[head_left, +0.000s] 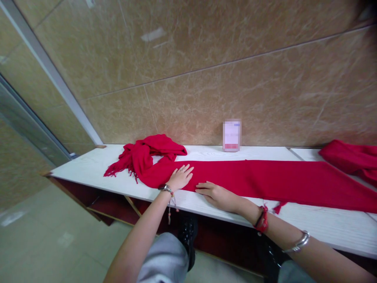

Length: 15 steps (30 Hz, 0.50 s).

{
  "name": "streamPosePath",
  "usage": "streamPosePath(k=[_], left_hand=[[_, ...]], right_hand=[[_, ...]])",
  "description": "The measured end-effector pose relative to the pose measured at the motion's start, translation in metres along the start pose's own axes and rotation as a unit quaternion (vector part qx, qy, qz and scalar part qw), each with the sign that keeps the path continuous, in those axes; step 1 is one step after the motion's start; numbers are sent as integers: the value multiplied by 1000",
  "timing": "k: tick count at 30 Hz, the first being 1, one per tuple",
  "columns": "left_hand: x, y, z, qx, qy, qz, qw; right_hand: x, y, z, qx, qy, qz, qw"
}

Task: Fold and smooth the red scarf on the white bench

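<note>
**Red scarf** (265, 179), laid flat and lengthwise on the white tabletop (324, 224). It runs from frame centre out past the 3 o'clock edge. Its other end is gathered into a fringed heap (147, 155) toward 9 o'clock.

**Left hand** (180, 177): palm down on the cloth, just at 3 o'clock of the heap, fingers straight and slightly spread. It grasps nothing.

**Right hand** (217, 195): also flat and closed on nothing. It lies along the scarf's near edge with the fingers pointing to 9 o'clock, near the left hand but apart from it.

**Wrists:** a red bracelet (262, 221) and a silver bangle (299, 241) on the right; a beaded band (165, 188) on the left.

**Surroundings:** at 12 o'clock a small card stand (231, 135), its print blurred, stands against the tiled wall (206, 59). At 3 o'clock lies a second red scarf (353, 159); whether it touches the first cannot be told.

**Risks (judgement):**
- Only flat palms hold the cloth, so a sliding stroke could drag and ruck it on the smooth top.
- The loose tassel (278, 206) beside the right wrist could snag on the bracelet.
- The near edge lies close to the table front and could slip over it.

**Containers:** none shows. The contents of the dark lower shelf (118, 204), at 7 o'clock under the tabletop, cannot be made out.
</note>
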State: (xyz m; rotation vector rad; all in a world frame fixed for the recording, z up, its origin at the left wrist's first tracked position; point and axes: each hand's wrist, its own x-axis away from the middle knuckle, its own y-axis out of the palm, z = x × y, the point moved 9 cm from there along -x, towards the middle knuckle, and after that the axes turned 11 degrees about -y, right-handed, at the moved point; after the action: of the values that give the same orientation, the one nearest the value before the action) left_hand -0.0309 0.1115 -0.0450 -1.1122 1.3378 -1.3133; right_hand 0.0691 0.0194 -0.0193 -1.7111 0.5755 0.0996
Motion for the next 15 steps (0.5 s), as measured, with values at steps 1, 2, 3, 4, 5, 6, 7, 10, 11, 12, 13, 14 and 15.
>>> streamPosePath(k=[1,2,3,4,5,6,7,10,11,12,13,14,15], left_hand=[[-3,2,-19,-2,-44,-4,999],[-4,3,-38,-6,-87,-7,996],[-3,3,-54,-11,-126,-11,992],[-1,1,-67,-18,-160,-13,987],[2,-1,-76,-28,-186,-9,982],[4,-6,-79,-39,-198,3,979],[7,-13,-77,-49,-196,24,979],[11,-32,-45,-50,-108,95,988],[12,-34,-31,-37,-61,101,992],[13,-32,-18,-23,-14,90,996],[14,-27,-8,-9,25,66,997],[15,-20,-2,0,53,35,998],[15,-13,2,6,68,6,998]], right_hand=[[1,0,0,0,0,-2,1000],[1,1,0,-2,1,-3,1000],[2,1,1,-4,1,-5,1000],[2,1,1,-6,2,-6,1000],[1,1,0,-7,2,-6,1000],[1,1,0,-8,1,-6,1000],[0,1,0,-8,-1,-6,1000],[-3,-3,3,12,-1,3,1000],[-3,-6,8,31,7,12,999],[-1,-10,15,57,23,23,998],[2,-14,24,87,47,31,995],[7,-16,34,118,76,33,990],[14,-16,44,146,104,25,983]])
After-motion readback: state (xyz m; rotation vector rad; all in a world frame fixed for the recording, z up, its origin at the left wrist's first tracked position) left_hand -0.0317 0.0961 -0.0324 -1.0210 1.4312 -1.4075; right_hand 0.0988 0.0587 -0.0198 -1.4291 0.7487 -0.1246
